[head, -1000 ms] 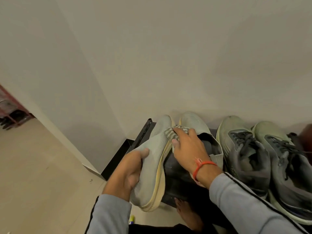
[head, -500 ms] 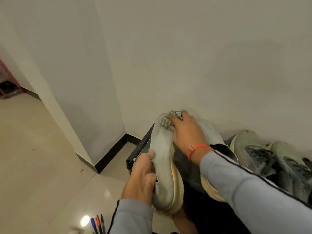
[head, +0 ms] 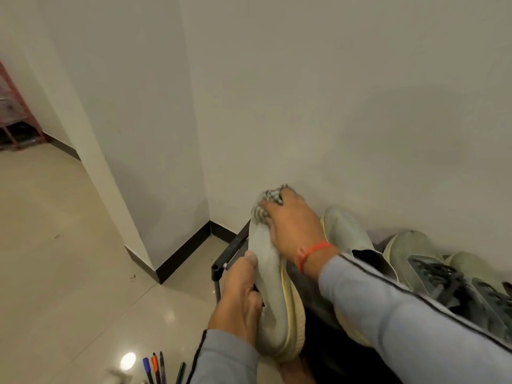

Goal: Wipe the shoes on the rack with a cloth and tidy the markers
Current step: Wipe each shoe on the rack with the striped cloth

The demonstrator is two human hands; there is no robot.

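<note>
My left hand (head: 240, 297) grips a pale grey slip-on shoe (head: 273, 295) by its heel side and holds it on edge, yellowish sole to the right. At the shoe's toe my right hand (head: 293, 225) presses a grey checked cloth (head: 267, 202) against it. Its twin shoe (head: 346, 231) rests on the black rack (head: 230, 253) just right of my wrist. Several markers (head: 156, 368) in blue, orange and dark colours lie on the floor at the bottom edge.
Two grey lace-up sneakers (head: 432, 273) sit on the rack at the right, against the cream wall. A wall corner with black skirting (head: 180, 253) juts out left of the rack. A red frame (head: 16, 117) stands far left on the glossy tiled floor.
My right hand with the cloth has slid up the shoe from its middle to the toe. The camera has turned left and down, bringing the markers into view.
</note>
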